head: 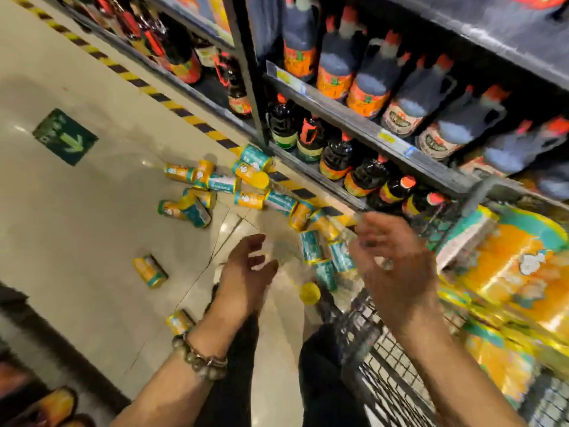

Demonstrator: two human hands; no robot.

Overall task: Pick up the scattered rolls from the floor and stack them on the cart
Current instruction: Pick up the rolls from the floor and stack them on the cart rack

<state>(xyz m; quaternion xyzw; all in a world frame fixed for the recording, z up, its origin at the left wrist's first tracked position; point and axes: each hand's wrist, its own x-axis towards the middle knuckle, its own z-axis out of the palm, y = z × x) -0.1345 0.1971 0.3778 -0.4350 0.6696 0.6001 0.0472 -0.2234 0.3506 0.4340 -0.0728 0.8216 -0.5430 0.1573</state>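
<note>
Hovering wide open and empty, left hand (249, 266) and right hand (391, 257) hang just short of the rolls (250, 200) strewn on the floor (107, 226) ahead; cart (366, 334) sits beside the right hand. Round rolls could easily skid away if nudged, imo.

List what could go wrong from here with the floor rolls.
1. The lone roll and the roll by the left wrist lie apart from the main pile: easily missed or stepped on.
2. Pile rolls lie close to the bottom-shelf bottles; reaching in might knock one.
3. The cart already holds large packs; round rolls may slide off.
</note>
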